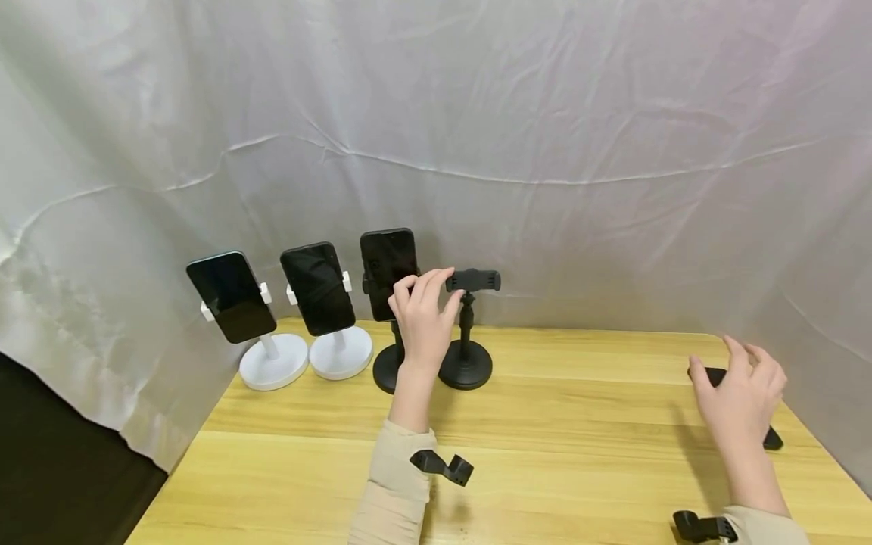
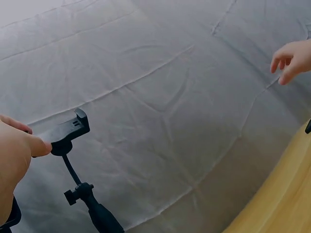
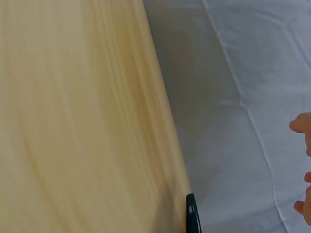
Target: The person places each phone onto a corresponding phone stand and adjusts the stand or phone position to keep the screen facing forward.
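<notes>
At the left end of the clamp on an unloaded black phone stand (image 1: 466,363), the thumb and fingers of my left hand (image 1: 424,322) pinch the clamp (image 2: 73,130). My right hand (image 1: 741,393) hovers over a dark phone (image 1: 773,439) that lies on the table at the far right, hiding its middle. That hand's thumb and fingers are spread apart with nothing between them. In the right wrist view, one end of the phone (image 3: 192,213) shows near the table's edge, and the fingertips (image 3: 302,124) appear at the right border.
Left of my left hand stand another black stand holding a phone (image 1: 388,261) and two white stands, with a phone (image 1: 318,288) and a phone (image 1: 232,295) clamped in them. They line the back edge of the wooden table (image 1: 579,424). A grey curtain (image 1: 545,113) hangs behind.
</notes>
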Tool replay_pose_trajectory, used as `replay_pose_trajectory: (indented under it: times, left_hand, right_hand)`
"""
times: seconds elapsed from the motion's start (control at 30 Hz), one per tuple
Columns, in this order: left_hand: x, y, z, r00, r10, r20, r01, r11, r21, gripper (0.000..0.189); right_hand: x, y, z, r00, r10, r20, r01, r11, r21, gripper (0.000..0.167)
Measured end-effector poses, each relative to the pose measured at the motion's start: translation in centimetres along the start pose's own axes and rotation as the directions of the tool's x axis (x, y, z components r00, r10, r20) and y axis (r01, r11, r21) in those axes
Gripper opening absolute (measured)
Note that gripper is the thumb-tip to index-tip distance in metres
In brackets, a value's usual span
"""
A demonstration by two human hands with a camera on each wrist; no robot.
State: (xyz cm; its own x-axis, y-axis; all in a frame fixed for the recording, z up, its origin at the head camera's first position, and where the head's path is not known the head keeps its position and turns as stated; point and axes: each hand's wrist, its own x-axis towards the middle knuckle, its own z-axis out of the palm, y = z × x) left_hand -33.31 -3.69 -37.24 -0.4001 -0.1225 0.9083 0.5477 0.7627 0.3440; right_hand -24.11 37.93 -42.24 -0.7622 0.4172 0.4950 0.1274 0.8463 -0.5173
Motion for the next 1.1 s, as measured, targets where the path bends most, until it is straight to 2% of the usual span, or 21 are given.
replay_pose_trajectory:
  times: [0.3,0.6,0.87,1.1]
  left_hand:
    - [0.3,-0.2,-0.6,0.999,-0.007,0.041,0.006,1.000,0.014,0.036]
    - [0.0,0.0,-0.3,0.998,-0.009,0.061,0.008,1.000,0.027,0.038]
    - [0.2,0.0,-0.2,0.997,-0.030,0.073,0.027,0.999,0.041,0.039]
    - [0.2,0.1,-0.4,0.997,-0.034,0.072,0.031,0.999,0.041,0.039]
  right_hand:
    - [0.4,2.2,-0.3,0.991,0.081,0.105,-0.076,0.996,-0.051,0.073]
    - [1.0,4.8,-0.8,0.981,0.130,0.143,-0.119,0.989,-0.089,0.076]
    - [2.4,6.1,-0.8,0.980,0.104,0.169,-0.088,0.991,-0.100,0.078]
    - [3.4,7.6,-0.7,0.967,0.105,0.233,-0.073,0.987,-0.145,0.083]
